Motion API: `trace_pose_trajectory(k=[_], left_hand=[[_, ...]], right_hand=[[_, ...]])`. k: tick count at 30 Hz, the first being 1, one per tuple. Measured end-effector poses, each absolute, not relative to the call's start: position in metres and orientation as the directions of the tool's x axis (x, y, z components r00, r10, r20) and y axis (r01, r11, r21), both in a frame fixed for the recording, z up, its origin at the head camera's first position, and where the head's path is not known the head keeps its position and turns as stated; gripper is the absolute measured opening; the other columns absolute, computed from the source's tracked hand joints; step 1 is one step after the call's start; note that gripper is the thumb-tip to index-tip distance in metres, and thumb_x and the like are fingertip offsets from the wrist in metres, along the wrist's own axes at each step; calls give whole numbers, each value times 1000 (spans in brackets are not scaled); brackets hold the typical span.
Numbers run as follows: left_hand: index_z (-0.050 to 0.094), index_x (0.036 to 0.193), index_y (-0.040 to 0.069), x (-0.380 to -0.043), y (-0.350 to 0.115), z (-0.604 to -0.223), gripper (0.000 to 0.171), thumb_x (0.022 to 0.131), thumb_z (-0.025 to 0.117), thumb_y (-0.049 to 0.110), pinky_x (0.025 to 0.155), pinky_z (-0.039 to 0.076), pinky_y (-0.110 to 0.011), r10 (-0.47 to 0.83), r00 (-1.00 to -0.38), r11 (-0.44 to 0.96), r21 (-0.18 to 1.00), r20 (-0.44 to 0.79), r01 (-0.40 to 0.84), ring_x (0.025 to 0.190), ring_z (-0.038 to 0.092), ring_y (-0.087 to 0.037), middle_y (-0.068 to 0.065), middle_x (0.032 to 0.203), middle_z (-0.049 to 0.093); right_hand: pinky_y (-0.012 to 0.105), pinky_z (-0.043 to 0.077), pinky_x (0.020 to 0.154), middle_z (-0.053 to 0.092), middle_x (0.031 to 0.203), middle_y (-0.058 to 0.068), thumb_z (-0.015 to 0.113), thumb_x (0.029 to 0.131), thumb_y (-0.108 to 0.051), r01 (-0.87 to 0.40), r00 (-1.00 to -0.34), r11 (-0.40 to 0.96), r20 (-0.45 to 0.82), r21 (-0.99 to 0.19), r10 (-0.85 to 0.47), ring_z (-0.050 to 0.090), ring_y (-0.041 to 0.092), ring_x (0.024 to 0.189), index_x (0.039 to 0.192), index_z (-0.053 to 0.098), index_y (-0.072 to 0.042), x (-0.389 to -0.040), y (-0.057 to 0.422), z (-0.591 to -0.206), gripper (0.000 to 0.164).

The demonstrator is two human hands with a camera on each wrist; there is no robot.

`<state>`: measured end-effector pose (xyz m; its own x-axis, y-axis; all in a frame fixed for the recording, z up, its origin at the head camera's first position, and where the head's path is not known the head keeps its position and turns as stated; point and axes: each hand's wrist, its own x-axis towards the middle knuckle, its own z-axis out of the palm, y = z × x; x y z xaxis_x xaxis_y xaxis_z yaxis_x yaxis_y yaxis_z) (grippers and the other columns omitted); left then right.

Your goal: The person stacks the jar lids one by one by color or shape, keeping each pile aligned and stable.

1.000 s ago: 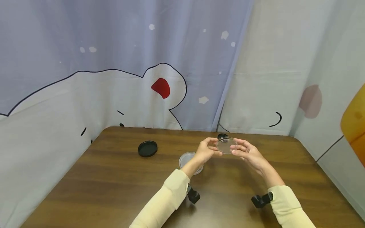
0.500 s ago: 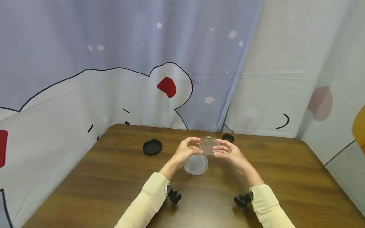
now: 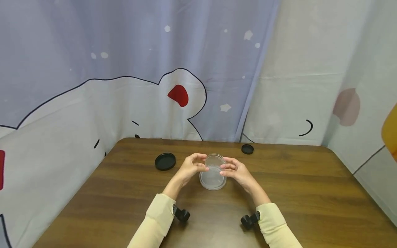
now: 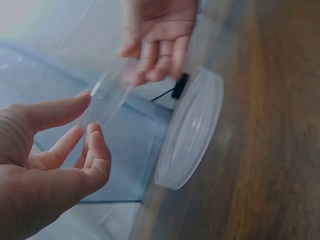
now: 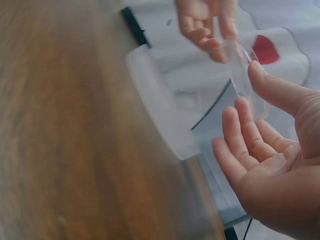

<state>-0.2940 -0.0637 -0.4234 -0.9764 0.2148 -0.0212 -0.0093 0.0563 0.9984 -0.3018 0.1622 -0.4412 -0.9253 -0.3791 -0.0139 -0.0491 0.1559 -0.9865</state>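
Observation:
Between both hands a small clear round dish [image 3: 215, 159] is held by its rim, raised above the table. My left hand [image 3: 190, 167] pinches its left edge between thumb and fingers. On the opposite edge my right hand [image 3: 238, 172] grips it the same way, its thumb showing on the near side in the right wrist view. Below the held dish, a larger clear round dish [image 3: 212, 182] rests on the table, and the small one overlaps its far part in the head view. In the left wrist view the larger dish [image 4: 192, 130] lies apart from the fingers.
A black round lid or shallow dish [image 3: 165, 161] lies to the left on the wooden table [image 3: 297, 186]. A smaller black round one [image 3: 247, 148] sits near the back edge, right of the hands. A patterned curtain [image 3: 139, 44] hangs behind the table.
Both hands have carried the small clear dish leftward, from the right of the larger dish to over its far part. The smaller black round thing, mostly hidden before, now shows fully.

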Motion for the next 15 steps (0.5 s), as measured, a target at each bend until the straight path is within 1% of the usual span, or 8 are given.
trace_pose_trajectory(k=[5,9,12,15], left_hand=[[52,129,-5,-294,-68,-431,53,79,71,-5,82,50,-23,197,-980,36,999,-35,-29,90,59,-12,-21,127,52],[52,129,-5,-296,-67,-435,54,79,70,-6,83,49,-22,201,-978,36,998,-48,-42,90,59,-12,-20,126,52],[52,129,-5,-296,-67,-438,53,79,70,-6,83,50,-23,205,-977,49,998,-53,-44,90,60,-12,-20,126,53],[52,128,-6,-296,-67,-439,52,79,71,-7,82,50,-23,214,-975,80,996,-56,-40,89,60,-13,-21,127,53]], right_hand=[[19,51,86,55,130,27,73,84,-9,-61,-935,186,-10,-981,-355,60,13,101,143,40,3,-302,156,-445,68],[22,50,85,54,132,26,75,83,-8,-66,-946,230,-13,-971,-323,59,19,105,141,44,2,-301,155,-445,66],[25,47,85,56,131,23,76,82,-10,-62,-956,273,-21,-960,-292,56,25,109,139,47,0,-299,155,-446,65],[25,44,83,58,128,21,78,80,-11,-62,-962,308,-26,-949,-273,53,26,109,137,50,-1,-298,155,-447,64]])
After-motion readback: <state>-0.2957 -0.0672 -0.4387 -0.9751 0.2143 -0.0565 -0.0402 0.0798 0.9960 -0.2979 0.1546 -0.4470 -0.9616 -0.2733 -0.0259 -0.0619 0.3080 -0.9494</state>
